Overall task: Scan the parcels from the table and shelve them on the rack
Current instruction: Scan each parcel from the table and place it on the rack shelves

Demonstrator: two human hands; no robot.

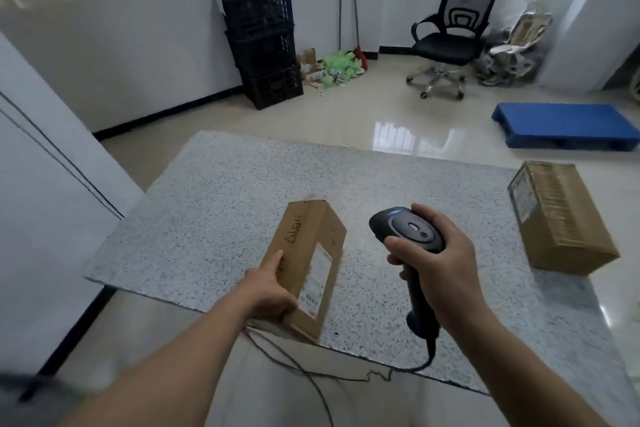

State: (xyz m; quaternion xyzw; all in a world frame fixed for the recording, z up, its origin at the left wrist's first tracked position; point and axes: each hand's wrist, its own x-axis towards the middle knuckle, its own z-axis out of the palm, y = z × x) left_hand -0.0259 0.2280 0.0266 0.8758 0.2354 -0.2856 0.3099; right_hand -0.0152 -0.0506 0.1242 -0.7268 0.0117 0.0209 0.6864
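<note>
L grip (273,298) holds parcel (306,239); R grip (441,270) holds scanner (408,229) just right of it.

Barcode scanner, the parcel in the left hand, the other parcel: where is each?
barcode scanner (412,230), head view, on its rounded head.
held parcel (310,239), head view, on its upper cardboard face.
other parcel (568,211), head view, on its taped top.

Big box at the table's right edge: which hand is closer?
Right. The right hand, gripping the scanner, sits left of the big box, apart; the left hand holds the smaller box farther left.
</note>
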